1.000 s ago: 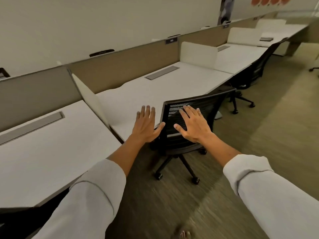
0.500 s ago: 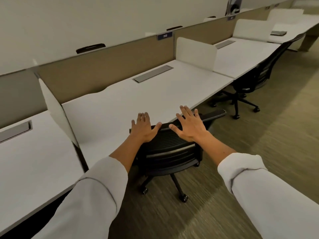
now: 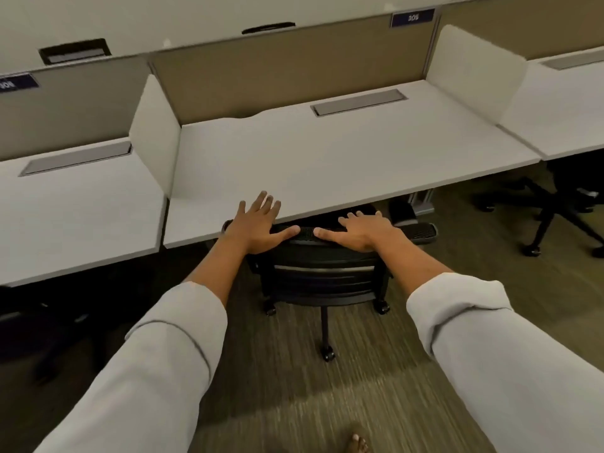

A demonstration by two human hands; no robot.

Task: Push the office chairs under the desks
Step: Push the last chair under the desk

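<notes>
A black mesh office chair (image 3: 322, 277) stands at the front edge of the white middle desk (image 3: 327, 158), its seat hidden beneath the desktop and its backrest just outside. My left hand (image 3: 258, 225) lies flat on the left end of the backrest's top rim, fingers spread and reaching over the desk edge. My right hand (image 3: 362, 230) presses palm-down on the right part of the rim, fingers apart. One armrest (image 3: 421, 231) sticks out to the right under the desk edge.
Another black chair (image 3: 555, 210) sits partly under the right desk (image 3: 562, 103). A dark chair base (image 3: 49, 325) shows under the left desk (image 3: 75, 204). White dividers (image 3: 153, 135) separate the desks. Carpet lies behind me, with my bare foot (image 3: 358, 444) at the bottom.
The chair has rolled forward from an angled spot in the aisle to square against the middle desk, seat under it. Both hands stayed on the backrest and I stepped closer.
</notes>
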